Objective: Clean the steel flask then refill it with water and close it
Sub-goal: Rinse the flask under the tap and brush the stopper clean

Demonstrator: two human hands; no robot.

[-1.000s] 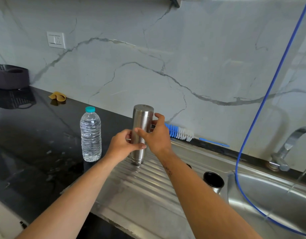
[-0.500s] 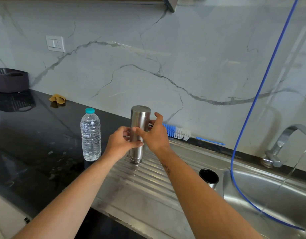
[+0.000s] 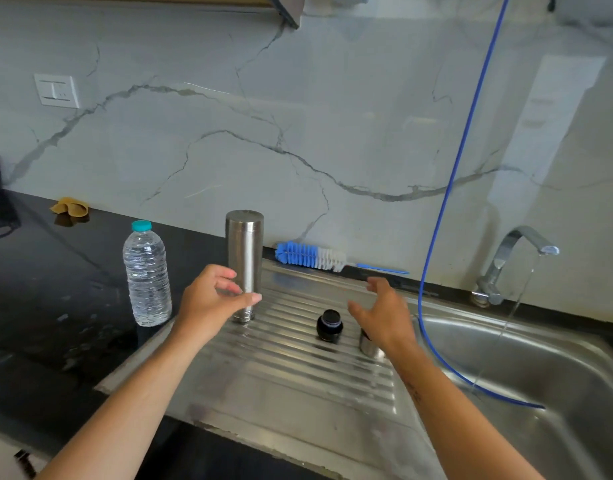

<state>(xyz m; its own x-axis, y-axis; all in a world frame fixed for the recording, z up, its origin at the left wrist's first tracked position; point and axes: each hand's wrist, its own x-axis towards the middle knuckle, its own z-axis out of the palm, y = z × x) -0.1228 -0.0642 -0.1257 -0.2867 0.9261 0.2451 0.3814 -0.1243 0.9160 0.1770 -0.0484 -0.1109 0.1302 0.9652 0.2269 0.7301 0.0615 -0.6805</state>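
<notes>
The steel flask [image 3: 244,265] stands inverted on the drainboard [image 3: 298,375], left hand [image 3: 211,299] loosely open beside it, not gripping. Right hand [image 3: 384,317] hovers spread wide over the black stopper [image 3: 329,325]. Better to turn the flask upright first, then pour.

I saw open drainboard [image 3: 291,372] between the steel flask [image 3: 244,258] and black stopper [image 3: 329,325]; a blue hose [image 3: 450,188] crossed toward the sink [image 3: 540,375].
</notes>
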